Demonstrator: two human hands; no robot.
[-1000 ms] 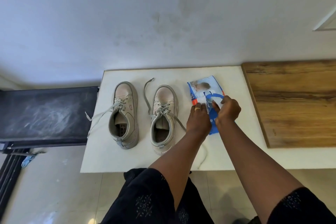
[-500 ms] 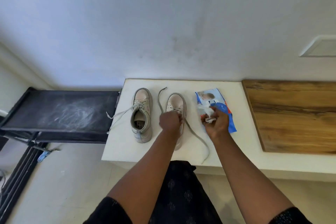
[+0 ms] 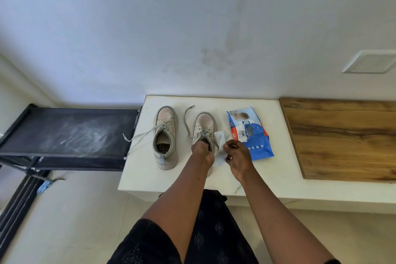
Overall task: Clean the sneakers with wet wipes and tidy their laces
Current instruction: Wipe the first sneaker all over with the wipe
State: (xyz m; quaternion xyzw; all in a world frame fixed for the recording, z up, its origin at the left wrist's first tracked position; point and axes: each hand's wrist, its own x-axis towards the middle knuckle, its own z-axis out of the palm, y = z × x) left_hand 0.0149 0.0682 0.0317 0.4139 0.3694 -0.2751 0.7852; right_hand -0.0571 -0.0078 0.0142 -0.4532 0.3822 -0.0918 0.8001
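Two beige sneakers stand side by side on the white ledge, toes towards the wall. The left sneaker has loose grey laces trailing left over the ledge's edge. My left hand grips the heel opening of the right sneaker. Its lace lies loose between the shoes. My right hand pinches a white wet wipe just right of that sneaker. The blue wipes pack lies flat further right.
A wooden board covers the ledge's right part. A dusty black rack stands left of the ledge, lower down. The white wall rises right behind the shoes. Tiled floor lies below the front edge.
My right hand pulled a wipe from the pack and brought it beside the right sneaker, where it hangs unfolded. My left hand left the pack and took hold of the right sneaker's opening.
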